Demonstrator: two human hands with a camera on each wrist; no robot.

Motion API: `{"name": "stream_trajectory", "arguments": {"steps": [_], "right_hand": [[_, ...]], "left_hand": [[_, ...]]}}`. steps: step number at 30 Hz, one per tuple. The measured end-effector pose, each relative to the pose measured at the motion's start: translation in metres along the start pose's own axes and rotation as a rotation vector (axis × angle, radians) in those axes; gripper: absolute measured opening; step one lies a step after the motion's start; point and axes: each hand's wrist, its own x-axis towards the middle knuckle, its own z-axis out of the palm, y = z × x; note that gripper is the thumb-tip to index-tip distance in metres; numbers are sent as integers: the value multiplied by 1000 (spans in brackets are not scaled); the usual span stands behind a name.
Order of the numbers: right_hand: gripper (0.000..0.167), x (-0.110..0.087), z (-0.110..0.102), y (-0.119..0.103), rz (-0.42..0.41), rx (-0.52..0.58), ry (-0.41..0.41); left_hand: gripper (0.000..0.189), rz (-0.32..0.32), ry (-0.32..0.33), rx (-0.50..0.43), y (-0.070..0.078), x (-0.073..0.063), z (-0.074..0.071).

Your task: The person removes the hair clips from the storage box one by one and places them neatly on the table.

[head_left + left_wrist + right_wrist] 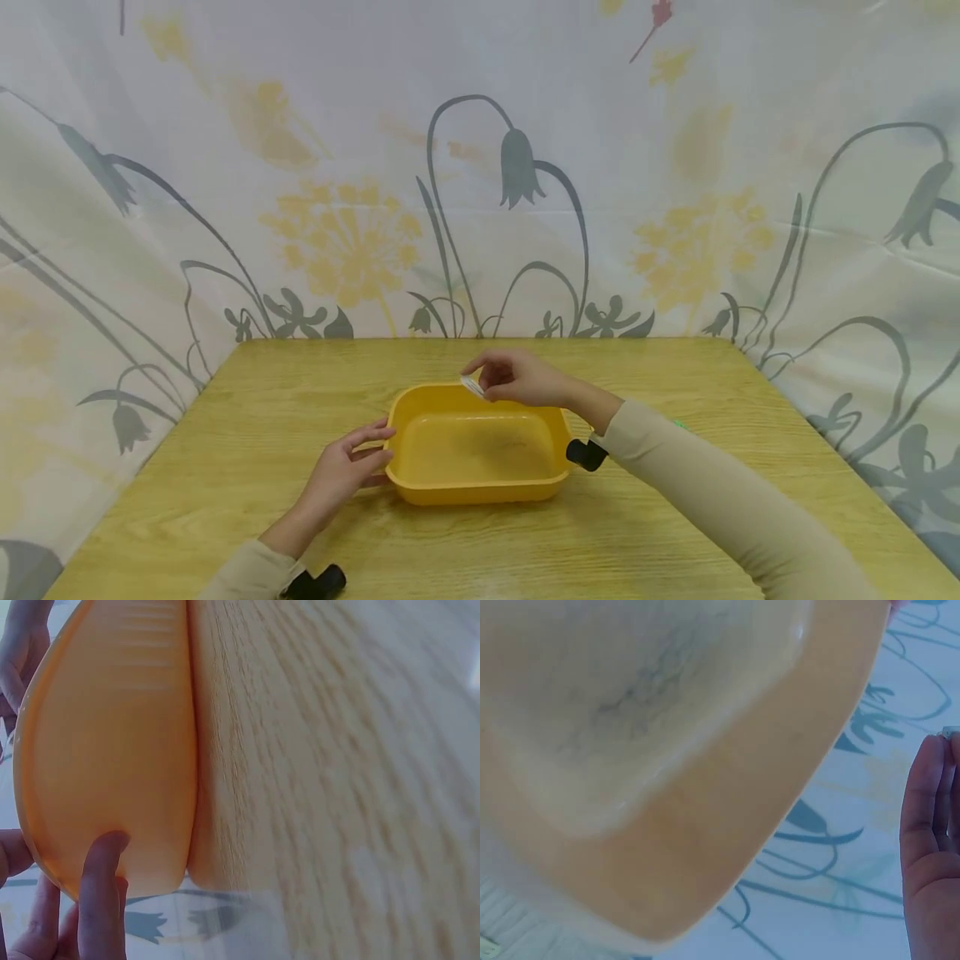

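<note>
Left hand nearest, fingers straight, touching left wall of yellow tub (mid-tabletop, long axis parallel to front edge). Right hand pinches small pale object above tub's far rim.

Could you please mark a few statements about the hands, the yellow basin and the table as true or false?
1. The yellow basin stands on a wooden table. True.
2. The left hand rests in the middle of the basin. False: it touches the basin's outer left side.
3. The right hand pinches a small pale object above the basin's far rim. True.
4. The basin is full of fruit. False: nothing shows inside it.
5. The backdrop is a plain black cloth. False: the floral cloth is pale, printed in grey and yellow.
</note>
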Motion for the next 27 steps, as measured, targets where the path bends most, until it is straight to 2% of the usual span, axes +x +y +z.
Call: {"name": "stream_trajectory", "arguments": {"steps": [6,14,27], "right_hand": [[36,-17,-11,4,50,64,58],[35,-43,-24,12,82,35,117],[38,-81,-40,25,139,68,232]], "left_hand": [[39,-1,7,-11,-1,-1,0],[39,2,-4,-9,0,-1,1],[39,6,6,-1,0,0,2]]}}
